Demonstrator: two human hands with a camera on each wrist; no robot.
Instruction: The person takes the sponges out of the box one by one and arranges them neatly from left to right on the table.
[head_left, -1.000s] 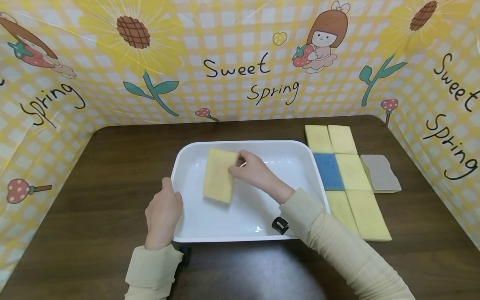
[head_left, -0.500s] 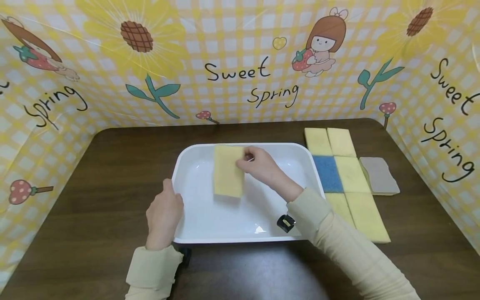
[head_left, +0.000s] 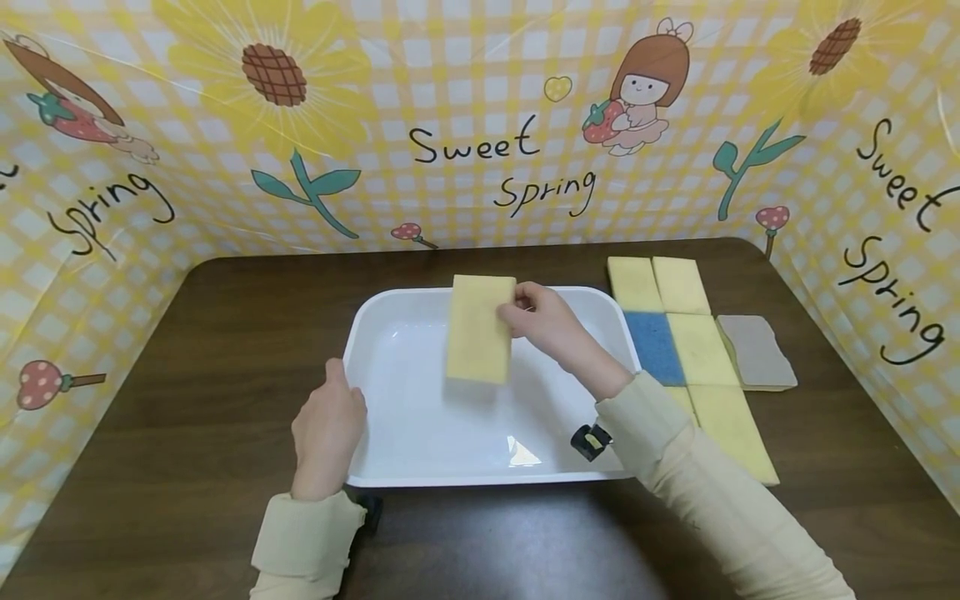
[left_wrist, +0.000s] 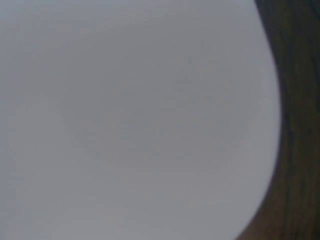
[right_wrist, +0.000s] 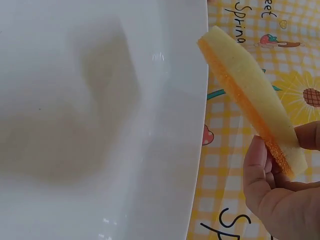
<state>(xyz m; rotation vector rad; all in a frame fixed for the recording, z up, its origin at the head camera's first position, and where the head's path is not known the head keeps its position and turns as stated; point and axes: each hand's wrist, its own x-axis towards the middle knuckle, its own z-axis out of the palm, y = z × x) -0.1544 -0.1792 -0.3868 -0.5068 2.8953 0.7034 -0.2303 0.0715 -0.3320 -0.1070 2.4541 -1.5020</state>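
Note:
My right hand (head_left: 551,321) pinches a sponge (head_left: 480,329) by its right edge, thumb on its yellow face, and holds it above the white tray (head_left: 405,454). In the right wrist view the sponge (right_wrist: 255,100) shows a pale yellow layer with an orange scouring layer beneath, and the fingers (right_wrist: 256,170) touch the orange side. At the tray's left rim, my left hand (head_left: 326,425) grips the edge; its fingertips are hidden. Only the blurred white tray (left_wrist: 150,120) fills most of the left wrist view.
To the tray's right lie several yellow sponges (head_left: 701,346) in a block, one blue-faced sponge (head_left: 654,346) among them. A grey wavy-edged sponge (head_left: 757,350) sits at their right. The dark wooden table (head_left: 225,358) backs onto a yellow checked cloth (head_left: 480,75).
My right hand has carried the sponge rightward and slightly away from me, and the sponge now stands straighter. The left hand stays on the tray rim.

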